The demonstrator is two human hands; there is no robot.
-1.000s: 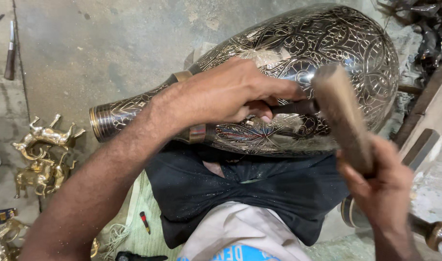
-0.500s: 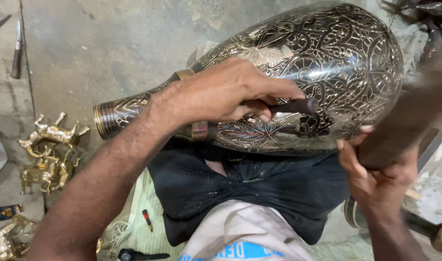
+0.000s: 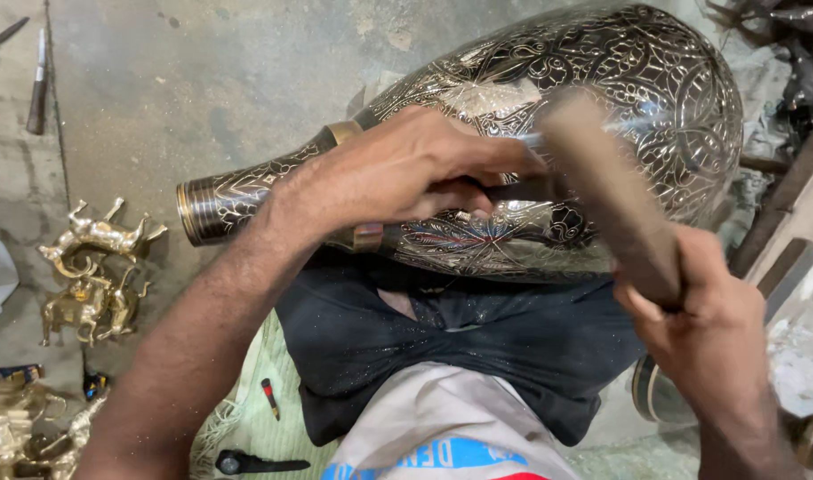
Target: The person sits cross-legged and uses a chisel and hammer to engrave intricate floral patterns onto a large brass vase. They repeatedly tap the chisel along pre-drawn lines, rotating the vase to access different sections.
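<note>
- The big engraved metal vase (image 3: pixel 548 116) lies on its side across my lap, on the dark cloth (image 3: pixel 477 347) over my legs; its neck points to my left and its wide belly to my right.
- My left hand (image 3: pixel 406 173) rests on the vase's shoulder, fingers curled and pinched around a thin dark chisel (image 3: pixel 513 189) whose tip sits against the patterned surface.
- My right hand (image 3: pixel 700 311) is closed in a fist around the lower end of a wooden mallet (image 3: pixel 611 191); the mallet's head is blurred, up beside the chisel's end, and I cannot tell whether they touch.
- A brass band (image 3: pixel 342 133) rings the vase where the neck begins, just beside my left wrist.
- On the floor to my left stand small brass animal figures (image 3: pixel 95 267), well apart from the vase.
- Farther up on that side lie two slim tools (image 3: pixel 37 84) on the concrete floor (image 3: pixel 202 80).
- Near my left knee a small red-tipped pencil (image 3: pixel 269 397) lies on a pale green mat (image 3: pixel 273 436).
</note>
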